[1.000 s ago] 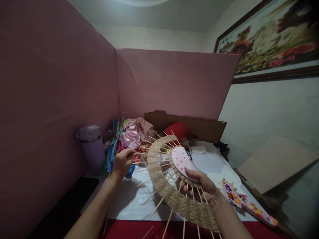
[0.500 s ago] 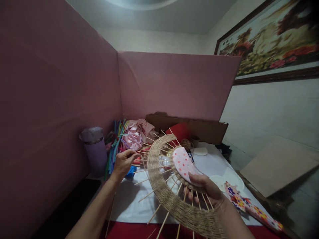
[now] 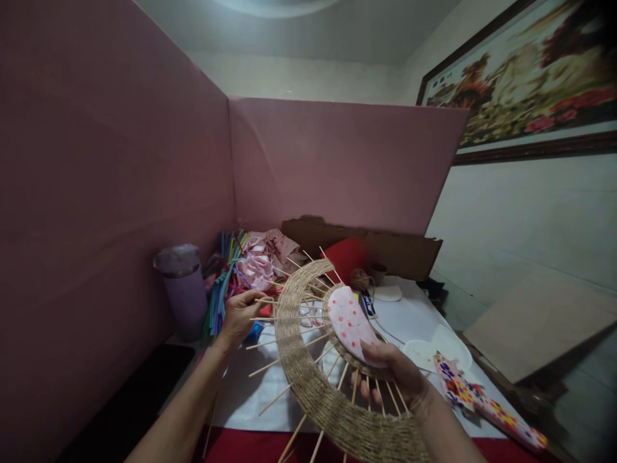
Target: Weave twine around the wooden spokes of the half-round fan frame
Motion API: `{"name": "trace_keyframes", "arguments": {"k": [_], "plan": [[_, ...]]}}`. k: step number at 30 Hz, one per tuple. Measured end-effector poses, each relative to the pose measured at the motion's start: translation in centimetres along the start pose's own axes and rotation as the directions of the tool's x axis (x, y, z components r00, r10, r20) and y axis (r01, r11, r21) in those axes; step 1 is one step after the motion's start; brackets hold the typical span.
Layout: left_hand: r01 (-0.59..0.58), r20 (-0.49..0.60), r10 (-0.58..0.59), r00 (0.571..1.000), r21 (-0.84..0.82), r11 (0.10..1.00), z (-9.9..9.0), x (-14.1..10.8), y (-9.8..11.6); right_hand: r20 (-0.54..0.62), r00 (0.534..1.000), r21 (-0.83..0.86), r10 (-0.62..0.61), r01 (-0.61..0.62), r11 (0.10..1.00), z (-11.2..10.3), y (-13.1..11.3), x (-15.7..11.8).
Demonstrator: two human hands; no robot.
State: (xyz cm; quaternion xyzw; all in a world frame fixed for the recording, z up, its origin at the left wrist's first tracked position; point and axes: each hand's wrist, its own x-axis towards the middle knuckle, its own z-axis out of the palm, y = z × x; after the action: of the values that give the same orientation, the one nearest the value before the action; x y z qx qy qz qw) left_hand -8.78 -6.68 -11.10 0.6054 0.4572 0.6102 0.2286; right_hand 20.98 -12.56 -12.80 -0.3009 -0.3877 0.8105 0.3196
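Note:
A curved, fan-like woven piece [image 3: 294, 350] of brown twine on thin wooden sticks fills the lower middle. Its inner half-disc [image 3: 347, 318] is covered in pink cloth with red dots. My right hand [image 3: 393, 373] grips it there, thumb on the cloth and fingers underneath among the sticks. At the left, my left hand [image 3: 241, 315] is closed in a pinch beside the outer stick ends, touching or nearly touching one. What lies between those fingertips is too small to make out. Bare stick ends stick out past the woven band.
Behind the weave are pink cloths [image 3: 255, 267], colored strips [image 3: 219, 292], a twine ball [image 3: 359, 280] and a red piece [image 3: 344, 257]. A purple tumbler [image 3: 184, 296] stands left. White discs [image 3: 443, 352] and a flowered cloth item [image 3: 482, 399] lie right. Pink panels [image 3: 337, 167] enclose the back and left.
The woven piece and my right hand have shifted slightly left, turning a little. My left hand stays close to the same place, its fingertips now nearer a stick end.

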Motion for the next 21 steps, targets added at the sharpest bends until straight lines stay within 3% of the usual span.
{"name": "trace_keyframes", "arguments": {"k": [14,21], "plan": [[-0.143,-0.038,0.169,0.985,0.365,0.92,-2.0,0.2,0.7,-0.014,0.999,-0.059,0.049,-0.05,0.997,0.3,-0.6,0.0],[-0.125,-0.062,0.156,0.986,0.345,0.93,-2.7,0.5,1.3,0.079,0.995,-0.097,0.068,-0.06,0.993,0.7,-0.3,-0.1]]}}
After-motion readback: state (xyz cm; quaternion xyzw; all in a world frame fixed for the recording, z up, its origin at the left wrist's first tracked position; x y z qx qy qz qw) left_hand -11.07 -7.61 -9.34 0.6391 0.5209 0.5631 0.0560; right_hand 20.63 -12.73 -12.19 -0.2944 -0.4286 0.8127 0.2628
